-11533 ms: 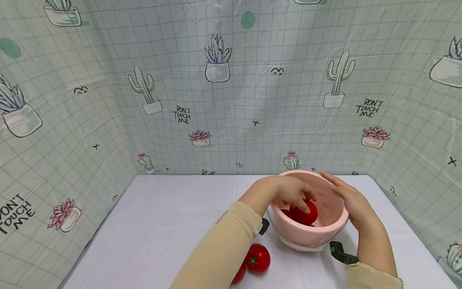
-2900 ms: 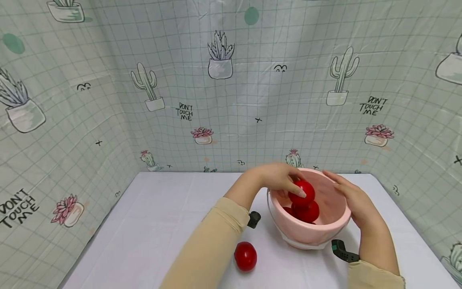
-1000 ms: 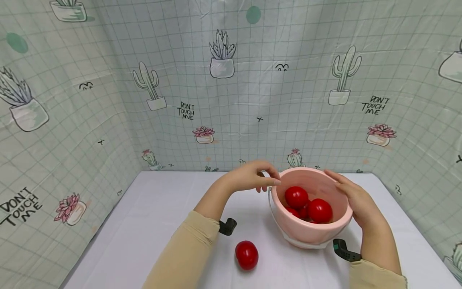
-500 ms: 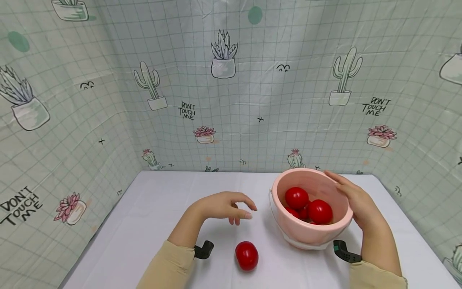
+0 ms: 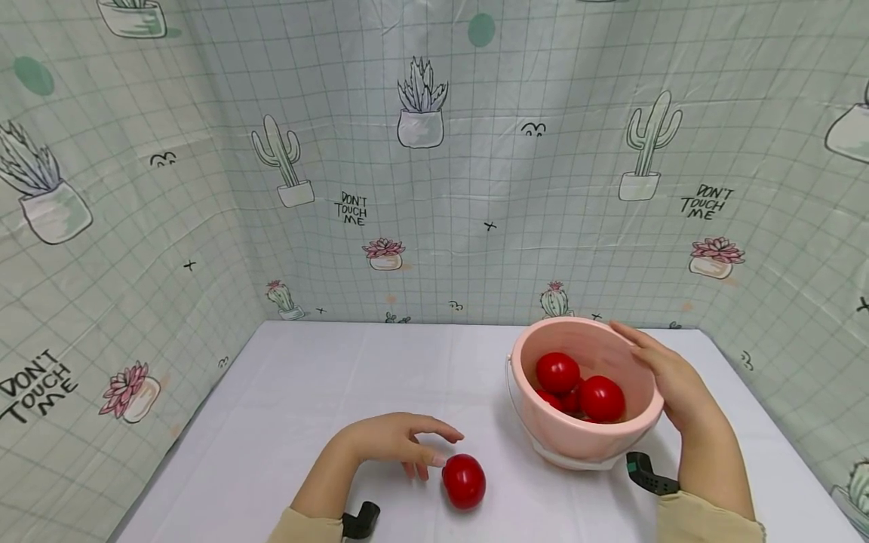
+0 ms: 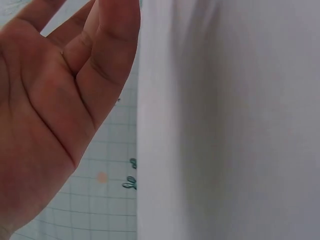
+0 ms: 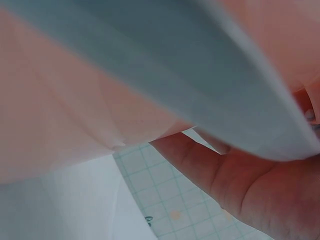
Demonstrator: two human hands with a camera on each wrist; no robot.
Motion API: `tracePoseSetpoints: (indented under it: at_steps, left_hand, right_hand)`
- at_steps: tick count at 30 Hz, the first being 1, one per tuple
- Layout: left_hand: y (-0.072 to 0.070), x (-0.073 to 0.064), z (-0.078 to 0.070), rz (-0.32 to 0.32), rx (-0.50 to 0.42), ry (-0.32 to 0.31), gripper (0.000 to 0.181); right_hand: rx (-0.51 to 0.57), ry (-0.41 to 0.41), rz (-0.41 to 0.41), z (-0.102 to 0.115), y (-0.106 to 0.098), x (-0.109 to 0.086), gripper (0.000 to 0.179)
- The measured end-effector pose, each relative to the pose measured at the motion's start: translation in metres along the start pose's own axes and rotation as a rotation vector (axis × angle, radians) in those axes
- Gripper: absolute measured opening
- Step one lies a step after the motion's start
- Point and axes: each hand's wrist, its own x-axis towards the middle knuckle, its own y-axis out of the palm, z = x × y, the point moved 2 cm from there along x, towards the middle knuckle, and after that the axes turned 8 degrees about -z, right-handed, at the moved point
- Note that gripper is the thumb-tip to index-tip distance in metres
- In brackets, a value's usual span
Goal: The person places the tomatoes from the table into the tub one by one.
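Note:
In the head view a red tomato (image 5: 465,483) lies on the white table. My left hand (image 5: 387,441) hovers just left of it, fingers spread and loosely bent, thumb tip right at its upper left edge. Nothing shows in the left palm (image 6: 45,100) in the left wrist view. Several tomatoes (image 5: 601,399) sit inside a pink bucket (image 5: 577,441) at the right. My right hand (image 5: 679,381) holds the bucket's right side at the rim, fingers along the outer wall. In the right wrist view, the bucket's pale handle (image 7: 200,75) crosses in front of the hand and partly hides it.
The white table (image 5: 326,377) ends at a cloth backdrop (image 5: 305,136) printed with cacti, which rises behind it and along both sides. The bucket's handle (image 5: 573,458) hangs down against its front.
My left hand has let go of a tomato inside the bucket, then moved left and down to the tomato on the table. My right hand and the bucket have stayed in place.

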Motion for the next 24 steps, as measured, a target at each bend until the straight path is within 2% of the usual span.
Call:
tracePoseSetpoints:
  at_steps: [8,11,15,24]
  left_hand:
    - [0.013,0.002,0.017,0.031,-0.082,-0.039,0.047]
    - [0.016,0.005,0.021,0.047,-0.108,-0.043,0.047]
    - [0.018,0.005,0.022,0.050,-0.119,-0.045,0.046]
    - [0.021,0.006,0.021,0.066,-0.125,-0.036,0.046]
  right_hand:
    - [-0.046,-0.007,0.005,-0.001,-0.001,0.002,0.051]
    - [-0.030,-0.001,0.009,-0.001,-0.001,0.002,0.051]
    - [0.004,0.006,0.011,-0.001,0.000,0.002,0.051]
    - [0.003,0.004,0.005,-0.001,-0.001,0.001,0.050]
